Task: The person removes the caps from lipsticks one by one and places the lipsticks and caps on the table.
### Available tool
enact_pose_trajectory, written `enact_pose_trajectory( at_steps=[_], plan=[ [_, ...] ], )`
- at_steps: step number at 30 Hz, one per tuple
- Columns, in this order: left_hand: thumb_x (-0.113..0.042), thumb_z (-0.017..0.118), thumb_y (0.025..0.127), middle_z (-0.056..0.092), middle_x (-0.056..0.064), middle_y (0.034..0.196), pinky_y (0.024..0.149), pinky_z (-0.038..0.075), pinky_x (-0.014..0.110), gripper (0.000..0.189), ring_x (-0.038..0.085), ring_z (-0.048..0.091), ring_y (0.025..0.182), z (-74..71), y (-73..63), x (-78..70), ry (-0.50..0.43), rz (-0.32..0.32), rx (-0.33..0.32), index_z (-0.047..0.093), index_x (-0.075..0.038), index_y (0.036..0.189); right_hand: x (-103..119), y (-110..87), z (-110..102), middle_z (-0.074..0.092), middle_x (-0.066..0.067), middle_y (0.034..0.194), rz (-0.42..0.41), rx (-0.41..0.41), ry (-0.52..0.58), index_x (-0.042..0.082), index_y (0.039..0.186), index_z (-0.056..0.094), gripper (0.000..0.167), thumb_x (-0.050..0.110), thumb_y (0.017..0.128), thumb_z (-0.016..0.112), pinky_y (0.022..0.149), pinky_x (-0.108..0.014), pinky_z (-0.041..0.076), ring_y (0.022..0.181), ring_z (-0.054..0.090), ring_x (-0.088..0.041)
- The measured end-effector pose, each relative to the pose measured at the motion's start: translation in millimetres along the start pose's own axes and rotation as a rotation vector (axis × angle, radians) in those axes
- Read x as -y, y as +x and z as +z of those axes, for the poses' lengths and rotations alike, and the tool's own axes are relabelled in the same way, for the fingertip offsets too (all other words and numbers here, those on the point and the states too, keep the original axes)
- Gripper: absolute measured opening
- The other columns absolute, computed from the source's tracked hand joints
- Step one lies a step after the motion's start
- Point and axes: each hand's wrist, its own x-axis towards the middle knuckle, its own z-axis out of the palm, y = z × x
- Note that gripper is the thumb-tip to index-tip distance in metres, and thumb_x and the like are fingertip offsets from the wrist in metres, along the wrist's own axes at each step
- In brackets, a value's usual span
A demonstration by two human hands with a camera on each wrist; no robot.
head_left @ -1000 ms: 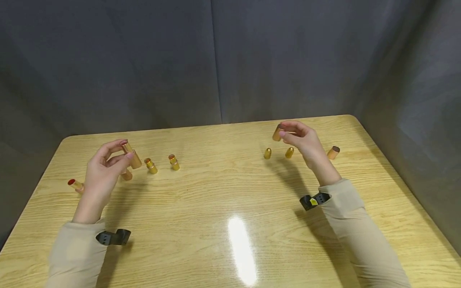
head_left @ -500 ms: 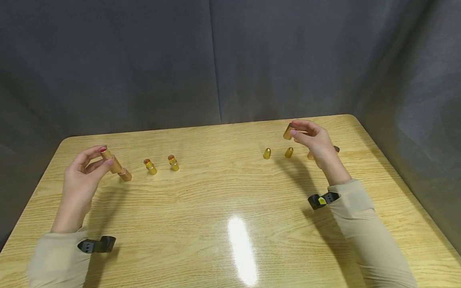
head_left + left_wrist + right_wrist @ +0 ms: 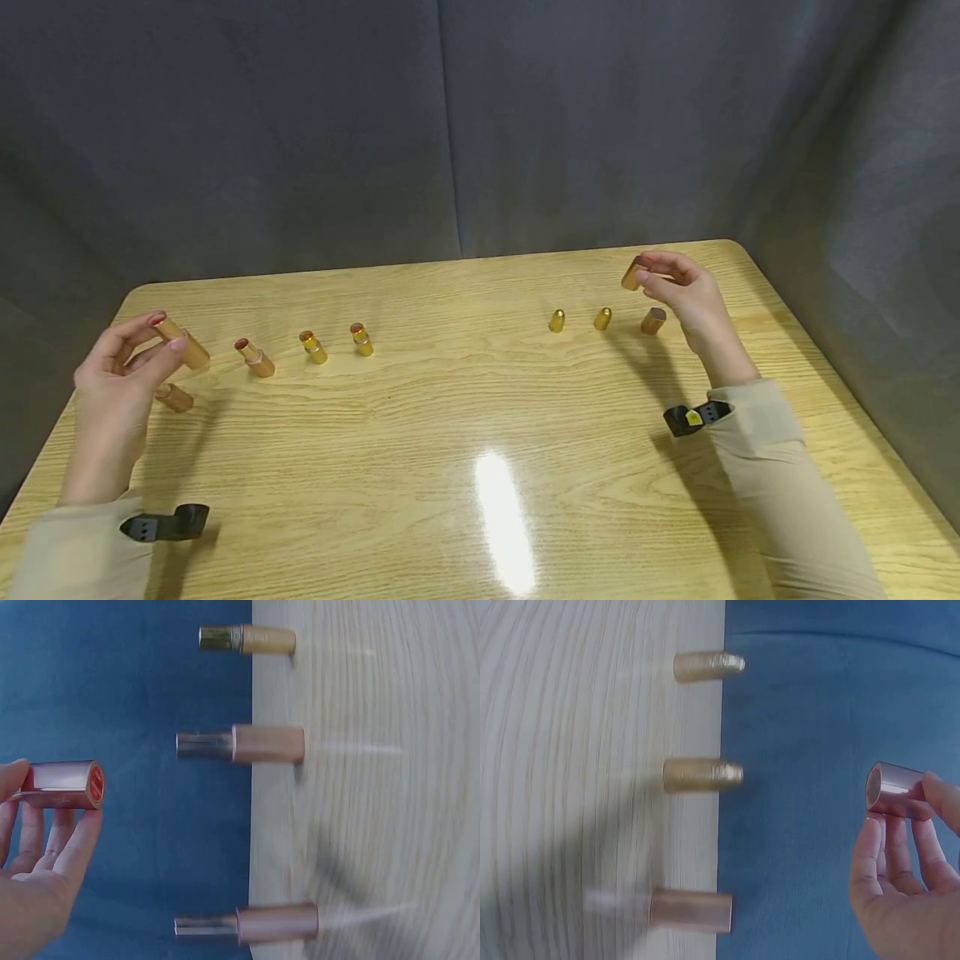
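At the table's left side my left hand [image 3: 120,383] pinches a rose-gold lipstick [image 3: 183,343] by its ends, above the table. Its red-marked end faces the left wrist camera, where the held lipstick [image 3: 60,784] shows between thumb and fingers. Just below that hand an uncapped rose-gold lipstick [image 3: 176,399] stands, partly hidden by it; another rose-gold lipstick [image 3: 257,361] is to its right. Over the right side my right hand [image 3: 693,308] pinches a rose-gold lipstick cap [image 3: 635,273] between thumb and fingers; its hollow end shows in the right wrist view. A similar cap [image 3: 653,322] stands below.
Two gold lipsticks [image 3: 313,347] stand uncapped, left of centre, in the same row. Two rounded gold caps [image 3: 557,321] stand right of centre. Dark grey curtains [image 3: 300,142] enclose the back and sides of the wooden table [image 3: 405,467].
My left hand has moved left with the lipstick, baring the standing rose-gold one behind it. My right hand has moved right with the cap, uncovering the standing rose-gold cap.
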Motion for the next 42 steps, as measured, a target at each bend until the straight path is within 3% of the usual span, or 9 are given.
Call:
enact_pose_trajectory(
  at_steps=[10, 17, 24, 28, 32, 36, 39, 42],
  plan=[
    [0.002, 0.068, 0.084, 0.058, -0.005, 0.104, 0.067, 0.052, 0.007, 0.039, 0.001, 0.064, 0.084, -24.6, -0.9, 0.3, 0.014, -0.017, -0.209, 0.059, -0.013, 0.119, -4, -0.7, -20, 0.064, 0.016, 0.093, -0.020, -0.060, 0.046, 0.024, 0.100, 0.064, 0.017, 0.013, 0.088, 0.069, 0.071, -0.009, 0.050, 0.081, 0.060, 0.003],
    [0.001, 0.069, 0.083, 0.057, -0.003, 0.107, 0.070, 0.052, 0.008, 0.042, 0.001, 0.064, 0.087, -40.3, -1.6, 2.3, -0.009, -0.021, -0.288, 0.058, -0.010, 0.122, -6, -3.4, -34, 0.065, 0.018, 0.089, 0.036, -0.091, 0.100, 0.026, 0.099, 0.066, 0.018, 0.013, 0.087, 0.069, 0.056, -0.011, 0.043, 0.072, 0.060, 0.001],
    [0.006, 0.066, 0.084, 0.055, -0.002, 0.105, 0.065, 0.052, 0.007, 0.039, 0.002, 0.064, 0.081, -50.4, -0.2, 4.4, -0.063, -0.044, -0.407, 0.060, -0.011, 0.118, -11, -4.6, -46, 0.067, 0.016, 0.089, -0.004, -0.108, 0.183, 0.021, 0.098, 0.067, 0.019, 0.006, 0.087, 0.068, 0.067, -0.009, 0.051, 0.078, 0.061, 0.002],
    [0.009, 0.065, 0.083, 0.054, -0.002, 0.103, 0.064, 0.053, 0.008, 0.038, 0.003, 0.064, 0.080, -55.5, 1.2, 6.5, -0.094, -0.055, -0.427, 0.061, -0.011, 0.115, -14, -5.7, -54, 0.067, 0.015, 0.089, -0.002, -0.129, 0.184, 0.021, 0.097, 0.068, 0.019, 0.006, 0.085, 0.070, 0.068, -0.009, 0.051, 0.077, 0.062, 0.002],
    [0.006, 0.068, 0.082, 0.054, -0.002, 0.107, 0.066, 0.053, 0.009, 0.042, 0.004, 0.062, 0.088, -83.8, 12.3, 29.2, -0.074, -0.016, -0.366, 0.059, -0.010, 0.120, -17, -8.1, -61, 0.066, 0.015, 0.089, 0.004, -0.156, 0.188, 0.021, 0.096, 0.068, 0.018, 0.006, 0.085, 0.070, 0.067, -0.009, 0.052, 0.078, 0.062, 0.003],
    [0.001, 0.073, 0.079, 0.054, -0.001, 0.111, 0.068, 0.054, 0.010, 0.050, 0.006, 0.060, 0.095, -125.3, 31.0, 66.0, -0.032, 0.025, -0.331, 0.057, -0.009, 0.125, -19, -9.4, -68, 0.067, 0.015, 0.088, 0.007, -0.174, 0.200, 0.020, 0.096, 0.068, 0.019, 0.004, 0.085, 0.070, 0.066, -0.010, 0.052, 0.077, 0.062, 0.003],
    [-0.003, 0.078, 0.076, 0.055, -0.002, 0.112, 0.067, 0.054, 0.010, 0.055, 0.005, 0.059, 0.097, -143.1, 40.4, 81.3, 0.000, -0.012, -0.366, 0.057, -0.010, 0.127, -22, -9.5, -73, 0.068, 0.015, 0.087, 0.015, -0.184, 0.212, 0.020, 0.095, 0.069, 0.019, 0.003, 0.085, 0.070, 0.066, -0.010, 0.052, 0.076, 0.062, 0.003],
    [-0.006, 0.080, 0.073, 0.055, -0.004, 0.113, 0.066, 0.054, 0.010, 0.059, 0.005, 0.059, 0.096, -148.7, 43.7, 85.6, 0.013, -0.061, -0.390, 0.057, -0.011, 0.127, -24, -10.1, -79, 0.068, 0.015, 0.086, 0.021, -0.197, 0.215, 0.020, 0.094, 0.068, 0.019, 0.003, 0.084, 0.070, 0.065, -0.010, 0.052, 0.075, 0.063, 0.003]
  ],
)
